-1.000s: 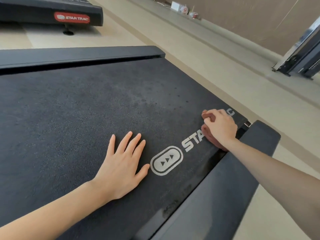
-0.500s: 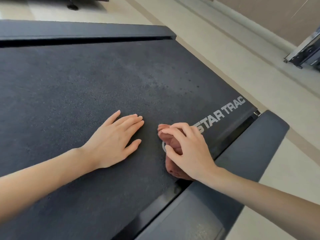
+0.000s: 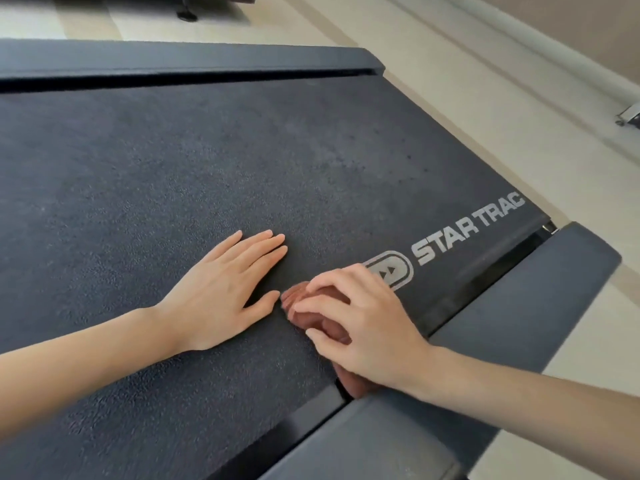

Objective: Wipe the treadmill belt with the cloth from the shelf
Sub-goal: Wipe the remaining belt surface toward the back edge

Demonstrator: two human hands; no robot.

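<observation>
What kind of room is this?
Probably a gym. The hands rest on a treadmill belt printed with the Star Trac logo, part of another machine stands on the floor beyond it, and the floor is wide and bare.

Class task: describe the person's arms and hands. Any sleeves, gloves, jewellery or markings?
Left hand and right hand are bare: no gloves, rings, watch or bracelets. The left forearm and right forearm are uncovered to the frame edge, no sleeves showing.

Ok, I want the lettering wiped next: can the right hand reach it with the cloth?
Probably yes: the right hand grips the cloth close to the lettering, only bare belt between.
</observation>
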